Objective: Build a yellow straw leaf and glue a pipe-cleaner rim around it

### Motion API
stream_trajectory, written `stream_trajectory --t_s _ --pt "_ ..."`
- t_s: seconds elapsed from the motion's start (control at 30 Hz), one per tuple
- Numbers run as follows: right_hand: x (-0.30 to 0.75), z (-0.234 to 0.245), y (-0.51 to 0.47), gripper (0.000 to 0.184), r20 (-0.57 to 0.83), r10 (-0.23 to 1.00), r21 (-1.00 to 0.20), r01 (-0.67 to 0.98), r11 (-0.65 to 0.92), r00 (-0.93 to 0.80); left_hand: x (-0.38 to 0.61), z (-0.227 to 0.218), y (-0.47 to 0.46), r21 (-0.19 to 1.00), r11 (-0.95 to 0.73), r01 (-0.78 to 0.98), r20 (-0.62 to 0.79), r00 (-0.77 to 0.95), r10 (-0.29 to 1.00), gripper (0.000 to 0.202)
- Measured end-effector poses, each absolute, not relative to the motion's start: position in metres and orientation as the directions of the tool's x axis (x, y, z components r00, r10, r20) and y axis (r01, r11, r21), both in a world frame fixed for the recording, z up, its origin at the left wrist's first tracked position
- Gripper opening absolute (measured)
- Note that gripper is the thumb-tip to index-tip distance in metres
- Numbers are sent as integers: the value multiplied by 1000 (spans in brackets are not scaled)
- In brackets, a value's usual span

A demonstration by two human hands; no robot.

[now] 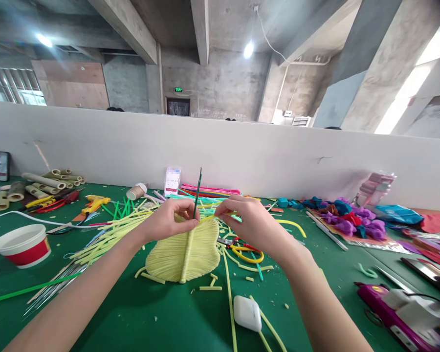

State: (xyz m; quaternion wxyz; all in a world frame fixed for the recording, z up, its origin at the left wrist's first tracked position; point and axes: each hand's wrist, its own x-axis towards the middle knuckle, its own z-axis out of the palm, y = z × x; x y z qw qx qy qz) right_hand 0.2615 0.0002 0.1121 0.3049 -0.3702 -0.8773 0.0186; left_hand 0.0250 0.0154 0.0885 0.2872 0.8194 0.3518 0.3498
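Observation:
A pale yellow leaf shape (202, 249) made of rows of pipe cleaners, with a thick middle rib, tilts over the table in front of me. My left hand (166, 218) pinches its upper end, where a dark green stem (198, 190) stands up past the fingertips. Across from it, my right hand (247, 220) is closed in a pinch on a yellow pipe cleaner (211, 216) at the leaf's top edge. Scissors with red and yellow handles (247, 253) lie under the right wrist, partly hidden by the leaf. Cut pipe cleaner bits (210, 288) lie just below the leaf.
Loose yellow pipe cleaners (113, 234) spread at left, near a paper cup (22, 244) and a yellow glue gun (94, 205). A white earphone case (247, 313) sits in front. At right are a purple power strip (396, 318) and purple bundles (374, 227). A white partition (242, 151) stands behind.

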Motion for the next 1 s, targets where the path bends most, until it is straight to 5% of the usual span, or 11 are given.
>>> stream_trajectory --t_s 1.0 --pt "274 110 0 13 515 728 -315 690 652 -453 23 84 18 707 -598 376 385 505 773 10"
